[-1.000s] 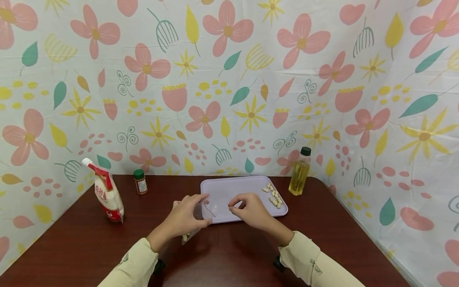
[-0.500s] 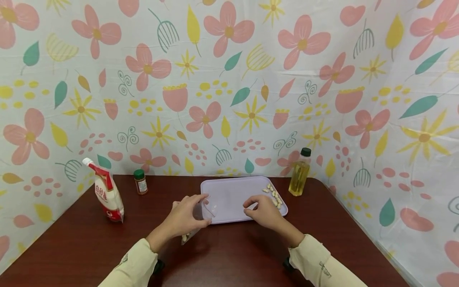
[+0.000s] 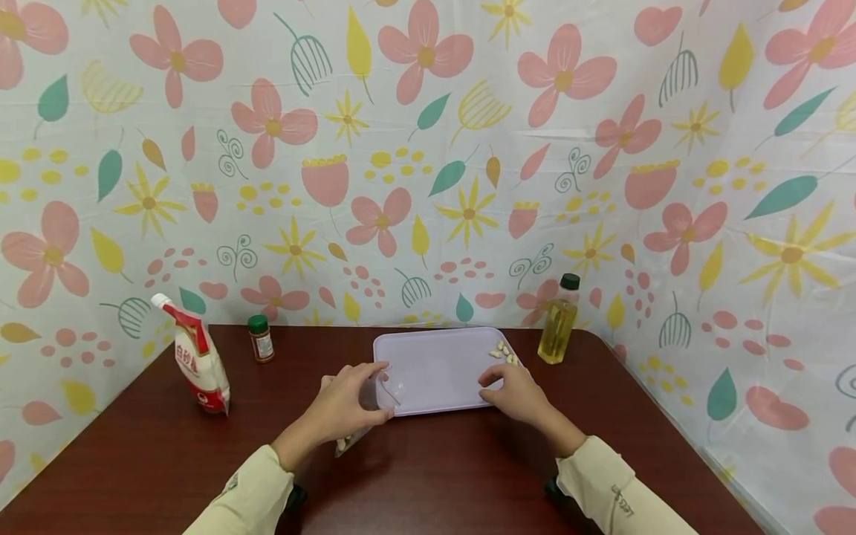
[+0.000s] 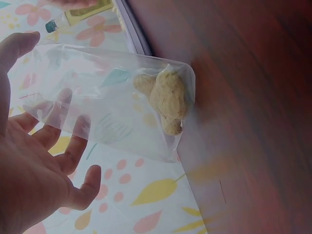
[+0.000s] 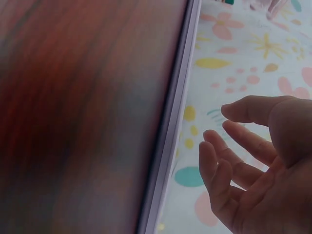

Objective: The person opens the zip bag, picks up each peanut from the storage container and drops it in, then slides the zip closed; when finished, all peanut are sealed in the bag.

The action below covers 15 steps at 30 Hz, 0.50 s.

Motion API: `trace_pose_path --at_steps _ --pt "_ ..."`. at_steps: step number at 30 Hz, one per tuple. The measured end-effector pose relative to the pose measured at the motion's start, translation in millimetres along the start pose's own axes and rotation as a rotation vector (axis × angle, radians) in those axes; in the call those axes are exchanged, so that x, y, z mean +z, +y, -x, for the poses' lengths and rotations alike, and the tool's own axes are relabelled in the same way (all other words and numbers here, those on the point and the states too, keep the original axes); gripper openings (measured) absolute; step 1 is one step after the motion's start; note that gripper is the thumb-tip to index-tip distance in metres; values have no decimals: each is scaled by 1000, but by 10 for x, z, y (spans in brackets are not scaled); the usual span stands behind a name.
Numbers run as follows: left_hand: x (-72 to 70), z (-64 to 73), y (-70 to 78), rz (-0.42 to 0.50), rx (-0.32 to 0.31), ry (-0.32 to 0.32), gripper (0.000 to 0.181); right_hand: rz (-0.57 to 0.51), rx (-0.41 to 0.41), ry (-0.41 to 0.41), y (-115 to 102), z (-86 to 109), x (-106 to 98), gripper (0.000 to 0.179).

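A clear plastic bag (image 4: 112,80) hangs from my left hand (image 3: 344,405), which holds it by its spread mouth between thumb and fingers. Several peanuts in their shells (image 4: 168,95) lie at the bottom of the bag, seen close in the left wrist view. My right hand (image 3: 516,395) is over the right front part of the lilac tray (image 3: 435,368), its fingers loosely bent and nothing between them in the right wrist view. Just beyond it, several peanuts (image 3: 501,349) lie at the tray's right end, some hidden behind the hand.
At the table's left stands a red and white pouch (image 3: 202,364) with a white cap. Near it is a small green-capped jar (image 3: 261,340). A bottle of yellow oil (image 3: 559,321) stands right of the tray. A flower-patterned curtain (image 3: 414,186) closes off the back.
My right hand has moved right across the tray, from near the bag towards the peanuts, and now covers some of them. The left hand and bag have stayed in place.
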State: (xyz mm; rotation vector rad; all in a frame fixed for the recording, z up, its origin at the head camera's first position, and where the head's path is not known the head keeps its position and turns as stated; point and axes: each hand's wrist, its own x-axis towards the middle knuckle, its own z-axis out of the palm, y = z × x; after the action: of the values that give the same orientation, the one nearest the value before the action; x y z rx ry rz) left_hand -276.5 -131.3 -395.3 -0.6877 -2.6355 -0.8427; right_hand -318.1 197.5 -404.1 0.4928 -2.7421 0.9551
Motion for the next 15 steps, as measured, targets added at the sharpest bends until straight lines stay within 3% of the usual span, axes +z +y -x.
trace_pose_path --at_steps 9,15 --pt "12 0 17 -6 1 4 72 19 89 1 174 -11 -130 14" --pt "6 4 29 -3 -12 -5 72 -30 74 -7 287 18 -213 15"
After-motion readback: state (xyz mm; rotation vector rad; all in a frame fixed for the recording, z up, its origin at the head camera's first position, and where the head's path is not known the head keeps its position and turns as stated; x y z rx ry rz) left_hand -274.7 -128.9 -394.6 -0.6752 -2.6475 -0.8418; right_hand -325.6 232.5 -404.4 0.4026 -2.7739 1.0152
